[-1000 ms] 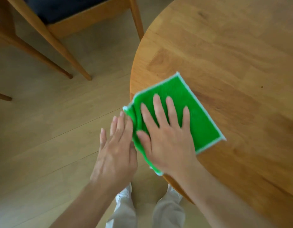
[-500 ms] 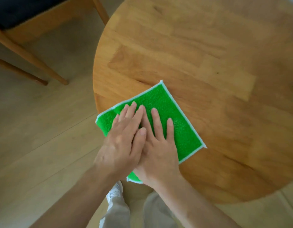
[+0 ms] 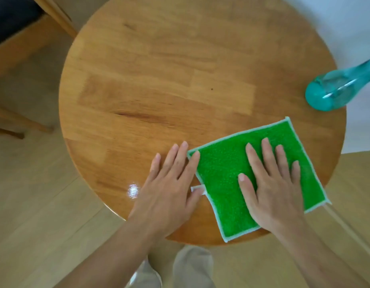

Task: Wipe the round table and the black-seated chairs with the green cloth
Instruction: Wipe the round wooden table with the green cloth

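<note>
A green cloth (image 3: 225,183) with a white border lies flat on the near right part of the round wooden table (image 3: 159,80). My right hand (image 3: 271,183) presses flat on the cloth, fingers spread. Flat on the bare tabletop just left of the cloth rests my left hand (image 3: 169,183), its index finger and thumb touching the cloth's left edge. A chair with a black seat (image 3: 11,19) and wooden frame stands at the upper left, beyond the table's edge.
A teal transparent bottle (image 3: 335,88) stands at the table's right edge. A small wet glint (image 3: 133,190) shows near the table's front edge. Wooden chair legs (image 3: 20,121) stand on the floor at the left. My feet (image 3: 180,269) are below the table's near edge.
The cloth has slid from the table's left edge to its near right part under my right hand. My left hand has come off the right hand onto the bare wood. The view has shifted right.
</note>
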`<state>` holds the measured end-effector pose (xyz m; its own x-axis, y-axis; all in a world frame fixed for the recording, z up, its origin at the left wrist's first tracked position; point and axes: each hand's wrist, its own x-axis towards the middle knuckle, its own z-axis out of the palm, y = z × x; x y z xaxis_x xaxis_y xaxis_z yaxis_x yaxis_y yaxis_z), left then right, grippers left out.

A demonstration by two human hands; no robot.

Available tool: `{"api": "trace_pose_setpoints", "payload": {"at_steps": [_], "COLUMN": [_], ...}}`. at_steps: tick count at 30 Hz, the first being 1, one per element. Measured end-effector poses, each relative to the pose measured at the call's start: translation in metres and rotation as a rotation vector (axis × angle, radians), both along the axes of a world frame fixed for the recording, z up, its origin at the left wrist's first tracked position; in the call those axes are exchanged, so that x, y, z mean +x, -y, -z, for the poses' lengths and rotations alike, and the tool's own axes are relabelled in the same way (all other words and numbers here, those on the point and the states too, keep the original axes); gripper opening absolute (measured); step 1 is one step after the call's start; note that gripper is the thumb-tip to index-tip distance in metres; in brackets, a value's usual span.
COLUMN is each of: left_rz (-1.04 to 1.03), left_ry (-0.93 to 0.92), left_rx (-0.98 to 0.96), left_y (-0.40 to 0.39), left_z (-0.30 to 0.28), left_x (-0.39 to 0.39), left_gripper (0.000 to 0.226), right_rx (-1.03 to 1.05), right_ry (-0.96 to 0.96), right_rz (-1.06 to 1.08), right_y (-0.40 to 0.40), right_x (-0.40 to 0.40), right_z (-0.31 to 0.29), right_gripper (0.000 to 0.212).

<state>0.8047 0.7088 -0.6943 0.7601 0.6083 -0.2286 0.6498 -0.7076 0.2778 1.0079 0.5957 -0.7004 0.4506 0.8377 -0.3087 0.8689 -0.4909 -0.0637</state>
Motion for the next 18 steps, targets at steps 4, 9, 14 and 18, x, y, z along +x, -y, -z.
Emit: {"api": "trace_pose_setpoints", "payload": {"at_steps": [4, 9, 14, 18], "left_rz": [-0.192, -0.254, -0.327, -0.353], "left_ry": [-0.093, -0.124, -0.117, -0.074], "left_rx": [0.039, 0.02, 0.019, 0.011], "left_y": [-0.043, -0.053, -0.04, -0.04], "left_z": [0.003, 0.005, 0.007, 0.01], "left_x": [-0.022, -0.042, -0.031, -0.03], "left_gripper": [0.077, 0.072, 0.063, 0.056], "right_rx": [0.008, -0.026, -0.095, -0.007], "right_ry": [0.047, 0.047, 0.033, -0.015], "right_rz": [0.203, 0.363, 0.227, -0.02], "right_y": [-0.007, -0.008, -0.009, -0.014], "right_x": [0.034, -0.002, -0.07, -0.133], "right_z": [0.004, 0.003, -0.004, -0.005], "right_gripper": [0.067, 0.073, 0.076, 0.069]}}
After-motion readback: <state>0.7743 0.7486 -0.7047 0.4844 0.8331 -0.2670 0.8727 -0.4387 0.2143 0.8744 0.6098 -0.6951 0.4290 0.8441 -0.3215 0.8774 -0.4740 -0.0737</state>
